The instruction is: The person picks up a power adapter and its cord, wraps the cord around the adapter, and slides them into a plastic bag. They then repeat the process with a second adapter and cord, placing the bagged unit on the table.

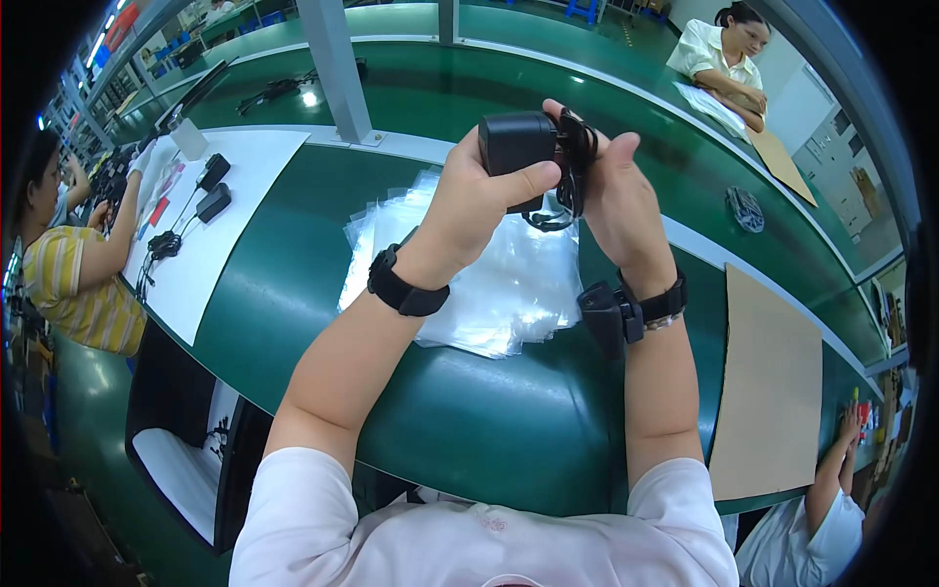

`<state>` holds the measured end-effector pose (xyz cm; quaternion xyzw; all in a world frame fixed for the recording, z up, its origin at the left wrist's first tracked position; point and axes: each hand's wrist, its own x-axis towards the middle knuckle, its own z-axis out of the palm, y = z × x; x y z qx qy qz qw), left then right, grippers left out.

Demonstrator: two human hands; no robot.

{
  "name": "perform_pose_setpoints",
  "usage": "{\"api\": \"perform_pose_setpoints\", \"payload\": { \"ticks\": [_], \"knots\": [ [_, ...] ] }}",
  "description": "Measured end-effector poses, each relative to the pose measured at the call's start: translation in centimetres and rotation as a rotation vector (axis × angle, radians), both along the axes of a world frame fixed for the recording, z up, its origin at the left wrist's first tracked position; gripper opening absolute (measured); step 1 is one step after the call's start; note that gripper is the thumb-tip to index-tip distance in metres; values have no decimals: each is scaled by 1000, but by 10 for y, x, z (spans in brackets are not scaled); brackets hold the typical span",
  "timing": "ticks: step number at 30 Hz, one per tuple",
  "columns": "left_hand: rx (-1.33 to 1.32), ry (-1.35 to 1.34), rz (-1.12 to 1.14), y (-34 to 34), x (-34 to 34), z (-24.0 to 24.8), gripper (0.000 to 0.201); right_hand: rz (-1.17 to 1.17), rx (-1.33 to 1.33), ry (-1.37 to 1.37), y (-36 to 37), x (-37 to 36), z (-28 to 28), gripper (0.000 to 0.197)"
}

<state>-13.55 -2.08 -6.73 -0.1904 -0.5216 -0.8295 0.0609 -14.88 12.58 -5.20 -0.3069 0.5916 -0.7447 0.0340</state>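
Observation:
A black power adapter (513, 145) is gripped in my left hand (460, 201), raised over the bench with the thumb across its lower edge. Its black cable (575, 161) is gathered in a coil beside the adapter, between my two hands. My right hand (623, 201) lies against the coil's right side, thumb stretched up and away; its other fingers are partly hidden behind the cable. Beneath both hands a loose stack of clear plastic bags (479, 284) covers part of the green bench (489, 411).
On a white sheet (249, 186) at the left lie two more adapters (213, 203) with cables; a person in yellow stripes works there. Brown cardboard (768, 391) lies at the right, near another person's hands. A grey post (335, 68) rises beyond. Across the bench sits another person.

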Motion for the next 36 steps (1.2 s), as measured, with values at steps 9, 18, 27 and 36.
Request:
{"api": "perform_pose_setpoints", "payload": {
  "ticks": [9,18,27,36],
  "knots": [
    [154,-24,-85,7,4,3,40,-100,-228,-183,-1,-9,-6,52],
    [59,-22,-35,2,1,-4,42,-179,-207,-79,-14,1,-6,49],
    [45,8,-11,3,5,-4,41,-157,-272,-136,-17,2,-7,46],
    [38,47,114,3,9,-2,42,-322,163,210,-20,1,-16,42]
  ]
}}
